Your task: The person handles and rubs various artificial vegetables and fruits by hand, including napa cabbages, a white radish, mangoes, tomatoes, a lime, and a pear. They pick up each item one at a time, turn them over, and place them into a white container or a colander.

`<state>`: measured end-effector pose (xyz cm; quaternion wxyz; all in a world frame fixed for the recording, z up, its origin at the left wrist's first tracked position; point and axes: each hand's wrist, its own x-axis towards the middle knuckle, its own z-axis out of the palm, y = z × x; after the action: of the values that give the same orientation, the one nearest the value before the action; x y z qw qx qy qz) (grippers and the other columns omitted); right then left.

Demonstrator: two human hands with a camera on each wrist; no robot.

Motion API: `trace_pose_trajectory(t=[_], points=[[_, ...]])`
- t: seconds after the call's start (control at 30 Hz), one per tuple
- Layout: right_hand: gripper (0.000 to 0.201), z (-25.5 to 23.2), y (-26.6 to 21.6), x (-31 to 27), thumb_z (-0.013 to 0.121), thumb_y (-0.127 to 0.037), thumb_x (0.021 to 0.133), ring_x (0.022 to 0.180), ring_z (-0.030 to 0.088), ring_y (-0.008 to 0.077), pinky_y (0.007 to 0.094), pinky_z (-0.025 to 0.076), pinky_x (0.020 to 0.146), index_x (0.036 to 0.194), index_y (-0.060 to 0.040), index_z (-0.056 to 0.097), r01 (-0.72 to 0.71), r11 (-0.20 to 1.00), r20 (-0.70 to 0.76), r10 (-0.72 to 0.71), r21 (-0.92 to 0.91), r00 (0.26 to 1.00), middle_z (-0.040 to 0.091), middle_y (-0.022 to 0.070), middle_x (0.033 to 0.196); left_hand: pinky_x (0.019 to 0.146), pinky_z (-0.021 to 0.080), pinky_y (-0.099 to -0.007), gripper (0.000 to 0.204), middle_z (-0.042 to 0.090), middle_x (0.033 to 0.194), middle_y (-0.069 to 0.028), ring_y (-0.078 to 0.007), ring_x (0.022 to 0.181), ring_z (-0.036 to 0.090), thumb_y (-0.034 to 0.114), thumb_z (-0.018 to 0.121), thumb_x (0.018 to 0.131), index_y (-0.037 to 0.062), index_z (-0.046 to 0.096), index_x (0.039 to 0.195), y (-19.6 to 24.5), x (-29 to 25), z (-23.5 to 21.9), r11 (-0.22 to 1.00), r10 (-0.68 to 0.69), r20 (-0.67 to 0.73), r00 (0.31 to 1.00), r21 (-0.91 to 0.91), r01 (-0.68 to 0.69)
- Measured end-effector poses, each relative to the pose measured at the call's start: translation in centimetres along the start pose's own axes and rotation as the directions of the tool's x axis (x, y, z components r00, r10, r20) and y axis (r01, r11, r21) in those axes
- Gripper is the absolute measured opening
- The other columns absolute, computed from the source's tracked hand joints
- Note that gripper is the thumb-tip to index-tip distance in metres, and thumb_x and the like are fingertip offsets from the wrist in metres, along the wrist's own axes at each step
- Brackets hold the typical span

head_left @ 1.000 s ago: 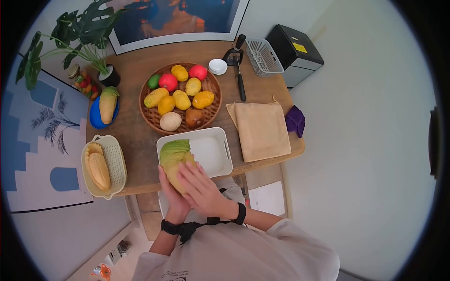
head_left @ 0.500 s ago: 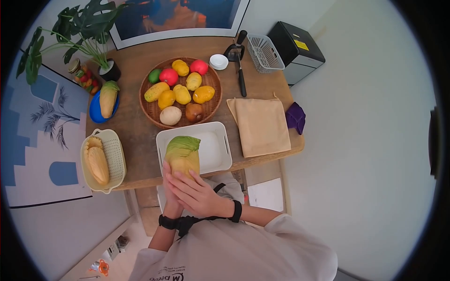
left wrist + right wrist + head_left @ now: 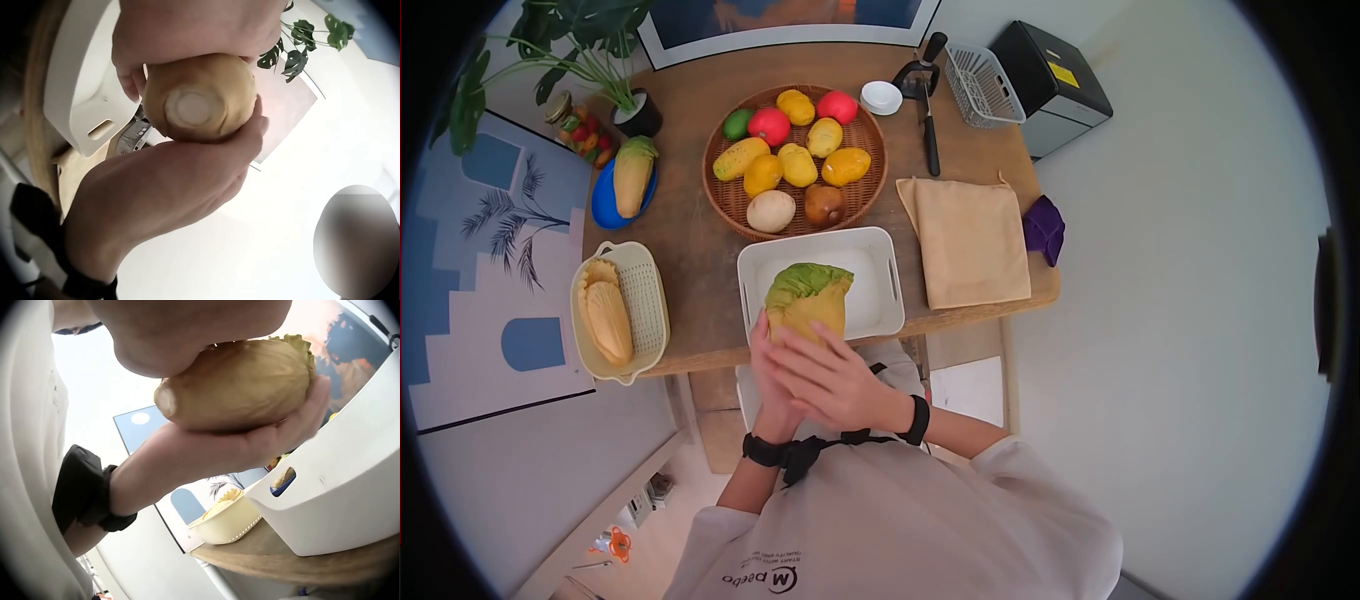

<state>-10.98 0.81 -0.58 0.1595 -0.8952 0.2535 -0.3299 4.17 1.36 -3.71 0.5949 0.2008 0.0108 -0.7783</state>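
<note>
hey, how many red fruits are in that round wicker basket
2. One red fruit sits beside the green fruit; the other is at the wicker basket's far right. None looks hidden.

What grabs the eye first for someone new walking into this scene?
Probably the leafy cabbage, green at the top and pale yellow below, held between the left hand and right hand over the near side of a white tub. Just beyond the tub, a round brown basket of mostly yellow fruit stands out, its two bright red pieces towards the far side.
</note>
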Motion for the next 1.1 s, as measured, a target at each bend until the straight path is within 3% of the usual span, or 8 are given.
trace_pose_trajectory(t=[0.2,0.27,0.33,0.5,0.57,0.63,0.8,1.1], points=[[0.046,-0.9,0.6,1.5,0.062,-0.024,0.103,0.148,0.054,0.0395,0.0573,0.033,0.127,0.141,0.0017,0.069,-0.133,0.987,-0.173,0.146,0.088,0.974,0.064,0.0171,0.153,0.11,0.053,-0.0367,0.057,0.069,0.139,-0.0089,-0.023,0.127,0.067,0.054,0.046,0.112,0.0101,0.06,0.145,-0.2,-0.2,1.9,0.996,0.066,-0.189,0.98,0.07,-0.054],[0.047,-0.5,-0.3,1.0,0.061,-0.026,0.104,0.148,0.055,0.0407,0.0578,0.035,0.126,0.14,0.0024,0.069,0.002,0.999,-0.047,0.0,0.039,0.999,0.065,0.0167,0.152,0.11,0.053,-0.0367,0.06,0.068,0.141,-0.0094,-0.0236,0.128,0.067,0.056,0.047,0.111,0.0096,0.059,0.146,-1.3,-0.8,0.9,0.745,0.421,-0.138,0.896,0.617,-0.255],[0.047,-0.4,-0.3,0.9,0.061,-0.028,0.104,0.147,0.055,0.0412,0.0586,0.036,0.125,0.139,0.0026,0.07,0.02,0.999,-0.034,-0.019,0.041,0.999,0.065,0.0166,0.15,0.11,0.053,-0.037,0.061,0.068,0.142,-0.0098,-0.024,0.128,0.067,0.057,0.047,0.11,0.0094,0.059,0.146,-1.1,-0.9,0.5,0.716,0.41,-0.11,0.905,0.654,-0.244],[0.048,-0.4,-0.3,0.9,0.068,-0.026,0.095,0.144,0.057,0.0411,0.0601,0.039,0.122,0.134,0.0019,0.07,-0.038,0.996,-0.073,0.045,0.082,0.996,0.066,0.0185,0.147,0.119,0.047,-0.0438,0.063,0.055,0.156,-0.0179,-0.0322,0.138,0.059,0.053,0.037,0.116,0.0047,0.047,0.155,-0.1,-1.2,1.1,0.999,0.024,-0.134,0.991,0.05,-0.017],[0.048,-0.2,-0.5,0.6,0.072,-0.024,0.091,0.144,0.057,0.0413,0.0601,0.04,0.122,0.132,0.0021,0.07,-0.002,0.996,-0.033,0.005,0.09,0.999,0.066,0.0191,0.146,0.114,0.051,-0.0416,0.062,0.062,0.148,-0.0141,-0.0277,0.132,0.064,0.054,0.041,0.113,0.0076,0.053,0.151,-1.3,-1.3,-0.1,0.743,0.347,-0.064,0.936,0.628,-0.232],[0.046,-0.6,0.0,0.4,0.071,-0.024,0.094,0.144,0.057,0.0418,0.0607,0.039,0.123,0.132,0.0021,0.07,-0.035,0.987,-0.058,0.045,0.159,0.997,0.067,0.0195,0.145,0.113,0.053,-0.0406,0.062,0.065,0.145,-0.0128,-0.0257,0.13,0.065,0.056,0.042,0.112,0.009,0.055,0.15,-1.4,-1.4,-0.7,0.717,0.348,-0.066,0.935,0.661,-0.22],[0.046,-0.8,0.1,0.4,0.063,-0.03,0.104,0.144,0.057,0.0425,0.0605,0.038,0.123,0.134,0.0043,0.068,-0.075,0.997,-0.102,0.078,0.031,0.992,0.066,0.0197,0.147,0.117,0.05,-0.0411,0.066,0.06,0.153,-0.0152,-0.027,0.137,0.062,0.058,0.04,0.114,0.0082,0.05,0.156,-0.9,-0.6,0.9,1.0,-0.008,-0.122,0.993,-0.025,0.005],[0.048,-1.2,-0.4,-0.2,0.052,-0.03,0.108,0.144,0.057,0.0434,0.0597,0.033,0.126,0.138,0.0026,0.069,-0.095,0.995,-0.131,0.1,0.042,0.986,0.064,0.0224,0.15,0.12,0.048,-0.044,0.07,0.058,0.155,-0.0164,-0.0304,0.139,0.06,0.06,0.04,0.113,0.0069,0.051,0.157,-1.0,-0.6,3.4,0.988,-0.089,0.002,0.996,-0.13,0.088]])
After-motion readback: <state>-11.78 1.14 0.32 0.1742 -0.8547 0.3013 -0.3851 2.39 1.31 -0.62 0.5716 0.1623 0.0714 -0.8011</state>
